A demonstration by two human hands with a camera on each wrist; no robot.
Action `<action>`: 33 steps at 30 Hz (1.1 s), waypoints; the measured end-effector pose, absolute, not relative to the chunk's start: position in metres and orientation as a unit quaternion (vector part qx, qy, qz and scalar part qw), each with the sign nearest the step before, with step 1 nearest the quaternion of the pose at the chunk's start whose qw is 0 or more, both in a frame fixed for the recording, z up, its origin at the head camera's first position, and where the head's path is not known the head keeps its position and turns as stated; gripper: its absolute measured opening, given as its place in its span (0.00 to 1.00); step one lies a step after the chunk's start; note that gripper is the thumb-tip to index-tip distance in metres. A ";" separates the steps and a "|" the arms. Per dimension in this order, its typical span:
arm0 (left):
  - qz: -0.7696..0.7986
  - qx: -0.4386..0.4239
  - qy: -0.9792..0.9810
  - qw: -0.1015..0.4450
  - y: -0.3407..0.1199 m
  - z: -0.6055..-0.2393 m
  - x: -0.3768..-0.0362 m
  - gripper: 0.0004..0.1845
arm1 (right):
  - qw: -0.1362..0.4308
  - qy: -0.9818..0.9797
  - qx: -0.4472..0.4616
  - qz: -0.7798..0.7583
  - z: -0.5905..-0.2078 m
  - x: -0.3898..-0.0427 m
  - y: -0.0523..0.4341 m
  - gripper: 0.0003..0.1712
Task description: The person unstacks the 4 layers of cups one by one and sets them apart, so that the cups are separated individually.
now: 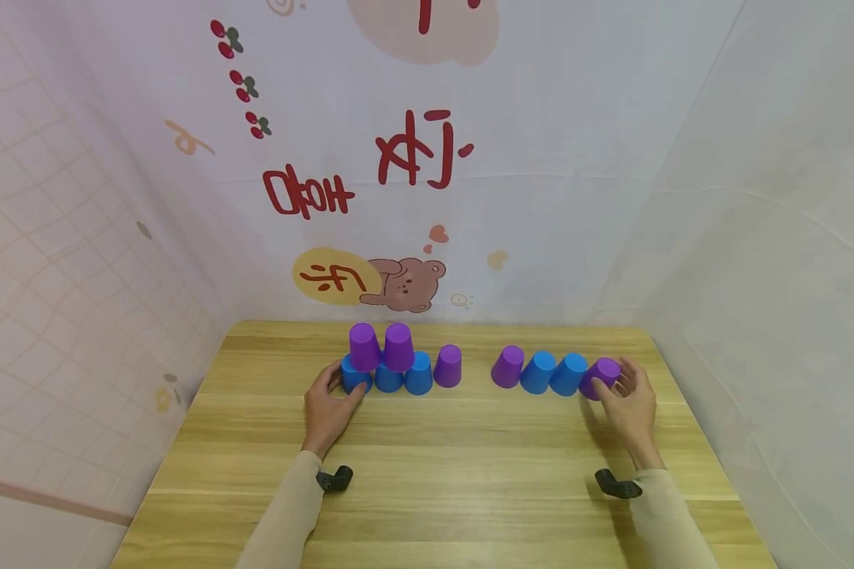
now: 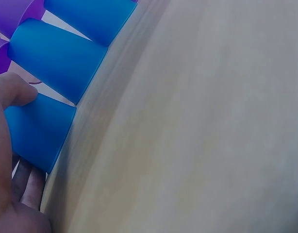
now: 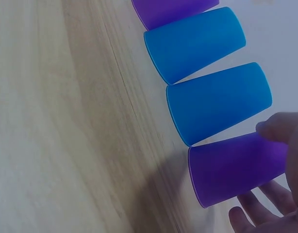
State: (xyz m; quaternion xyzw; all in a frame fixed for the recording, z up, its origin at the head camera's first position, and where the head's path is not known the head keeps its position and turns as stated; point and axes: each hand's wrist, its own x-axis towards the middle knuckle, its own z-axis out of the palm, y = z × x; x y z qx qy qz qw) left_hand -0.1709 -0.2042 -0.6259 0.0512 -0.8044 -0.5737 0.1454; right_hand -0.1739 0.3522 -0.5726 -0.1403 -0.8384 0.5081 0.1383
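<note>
My left hand [image 1: 330, 412] holds the leftmost upside-down blue cup [image 2: 42, 128], thumb on the near side and fingers round the far side. Two more blue cups [image 1: 419, 374] continue that row, with a purple cup [image 1: 448, 366] at its right end. Two purple cups [image 1: 363, 346] stand upside down on top of the blue ones. Over on the right, my right hand [image 1: 631, 405] grips the end purple cup [image 3: 236, 167] between thumb and fingers. Beside it stand two blue cups [image 3: 219, 104] and another purple cup [image 1: 508, 367], all upside down in a row.
A wooden table [image 1: 470, 474] lies under the cups, and a gap separates the two rows. Behind it hangs a white printed cloth [image 1: 555, 197], with more cloth at both sides. Black wrist mounts [image 1: 336, 479] sit on both sleeves.
</note>
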 end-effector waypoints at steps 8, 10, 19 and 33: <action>-0.573 0.050 -0.805 0.147 -0.204 -0.627 -0.171 0.36 | 0.123 -0.841 -0.119 0.513 -0.571 -0.170 0.354 0.54; -0.574 0.050 -0.804 0.147 -0.204 -0.627 -0.171 0.36 | 0.122 -0.843 -0.113 0.512 -0.570 -0.168 0.354 0.55; -0.575 0.049 -0.803 0.148 -0.205 -0.628 -0.171 0.36 | 0.140 -0.846 -0.105 0.503 -0.557 -0.164 0.353 0.56; -0.579 0.041 -0.802 0.142 -0.210 -0.630 -0.171 0.36 | 0.178 -0.857 -0.040 0.482 -0.516 -0.155 0.306 0.54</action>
